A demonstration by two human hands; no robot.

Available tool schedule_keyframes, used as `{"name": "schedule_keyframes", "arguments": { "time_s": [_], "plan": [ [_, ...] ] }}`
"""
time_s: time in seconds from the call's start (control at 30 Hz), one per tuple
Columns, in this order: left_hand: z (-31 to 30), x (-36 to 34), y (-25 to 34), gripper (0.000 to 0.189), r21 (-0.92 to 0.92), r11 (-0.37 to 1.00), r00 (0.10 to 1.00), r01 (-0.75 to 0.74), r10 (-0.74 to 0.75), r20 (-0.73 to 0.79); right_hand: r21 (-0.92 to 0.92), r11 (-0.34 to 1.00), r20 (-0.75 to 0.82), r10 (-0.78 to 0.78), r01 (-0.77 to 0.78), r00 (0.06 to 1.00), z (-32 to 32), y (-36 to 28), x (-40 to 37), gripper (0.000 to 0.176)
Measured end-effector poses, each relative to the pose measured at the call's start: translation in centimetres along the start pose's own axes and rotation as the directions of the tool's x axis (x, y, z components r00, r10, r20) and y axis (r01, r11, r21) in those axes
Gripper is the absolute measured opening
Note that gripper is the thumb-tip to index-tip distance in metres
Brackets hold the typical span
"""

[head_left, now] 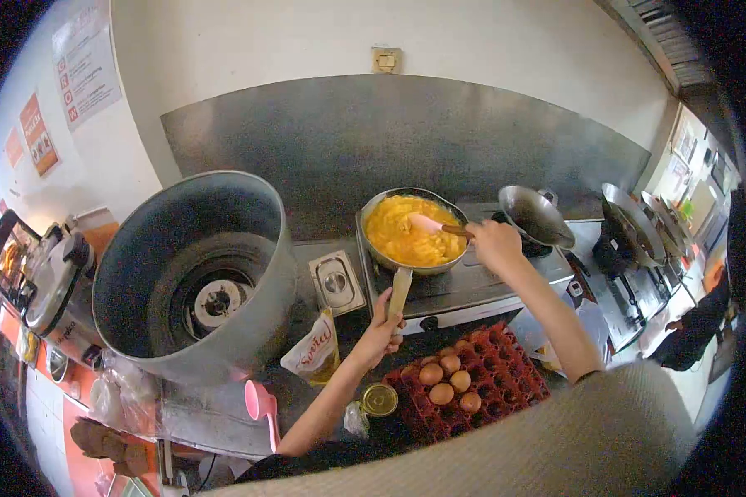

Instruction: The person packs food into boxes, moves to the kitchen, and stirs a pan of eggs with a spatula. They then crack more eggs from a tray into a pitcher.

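A round pan [363, 234] with yellow egg [406, 240] in it, partly in soft lumps, sits on the stove [439, 291]. My left hand [379, 333] is wrapped round the pan's pale handle [401, 290], which points toward me. Over the pan's right side, my right hand [496, 247] grips the brown handle of a spatula [425, 222]; its pinkish blade rests in the egg. Below the stove lies a red egg tray [506, 364] with several brown eggs [441, 393] at its left part.
A large metal drum [186, 273] stands at the left. Near my left forearm are an oil pouch [313, 352], a pink scoop [261, 402] and a can [380, 399]. A lidded steel container [336, 280] sits left of the stove. Woks [532, 217] stand at the right.
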State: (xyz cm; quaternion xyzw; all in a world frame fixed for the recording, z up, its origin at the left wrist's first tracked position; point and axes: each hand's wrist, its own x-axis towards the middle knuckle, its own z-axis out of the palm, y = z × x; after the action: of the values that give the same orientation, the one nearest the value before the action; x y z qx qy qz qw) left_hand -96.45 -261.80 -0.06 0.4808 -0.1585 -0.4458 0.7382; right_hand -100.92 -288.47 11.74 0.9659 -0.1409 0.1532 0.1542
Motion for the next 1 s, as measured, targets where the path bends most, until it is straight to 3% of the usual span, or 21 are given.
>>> {"name": "schedule_keyframes", "arguments": {
  "time_s": [0.2,0.23,0.33,0.43,0.53,0.57,0.67,0.73,0.8,1.0],
  "plan": [
    [-0.4,-0.2,-0.2,0.055,-0.010,1.000,0.999,0.007,-0.007,0.042,-0.261,0.961,0.140,0.129,-0.089,0.982,-0.6,3.1,3.0,0.016],
    [-0.6,0.0,-0.4,0.054,-0.022,1.000,0.999,0.010,-0.010,0.035,-0.210,0.971,0.126,0.143,-0.114,0.982,-0.6,3.4,3.0,0.016],
    [-0.5,0.3,-0.8,0.050,-0.029,0.999,1.000,-0.015,0.015,0.013,-0.243,0.967,0.293,0.148,-0.076,0.945,-2.3,3.3,3.3,0.021],
    [-1.0,0.7,-1.7,0.042,-0.072,0.997,1.000,0.003,-0.003,0.002,-0.005,1.000,0.632,-0.010,0.018,0.775,-5.5,3.7,5.2,0.033],
    [-1.0,0.6,-1.5,0.030,-0.065,0.996,0.998,0.057,-0.057,0.005,0.168,0.940,0.821,0.033,-0.297,0.570,-4.8,5.2,5.8,0.032],
    [-0.9,0.5,-1.2,0.026,-0.053,0.996,0.997,0.074,-0.074,0.010,0.258,0.908,0.826,-0.030,-0.330,0.562,-4.0,5.3,5.3,0.026],
    [-1.9,1.3,-2.0,0.022,-0.093,0.993,0.995,0.079,-0.072,0.067,0.222,0.951,0.818,-0.063,-0.214,0.571,-3.2,3.6,4.1,0.026],
    [-1.8,1.4,-1.9,0.021,-0.072,0.993,0.995,0.093,-0.090,0.053,0.180,0.979,0.717,-0.064,-0.096,0.694,-4.5,0.7,2.5,0.023],
    [-1.8,1.4,-1.8,0.022,-0.072,0.993,0.994,0.095,-0.091,0.055,0.089,0.985,0.444,-0.173,0.149,0.879,-0.1,-0.4,1.3,0.022],
    [-1.6,0.7,-1.5,0.023,-0.090,0.994,0.996,0.062,-0.056,0.071,0.094,0.993,0.167,-0.087,0.072,0.982,3.1,-6.9,0.8,0.022]
  ]
}}
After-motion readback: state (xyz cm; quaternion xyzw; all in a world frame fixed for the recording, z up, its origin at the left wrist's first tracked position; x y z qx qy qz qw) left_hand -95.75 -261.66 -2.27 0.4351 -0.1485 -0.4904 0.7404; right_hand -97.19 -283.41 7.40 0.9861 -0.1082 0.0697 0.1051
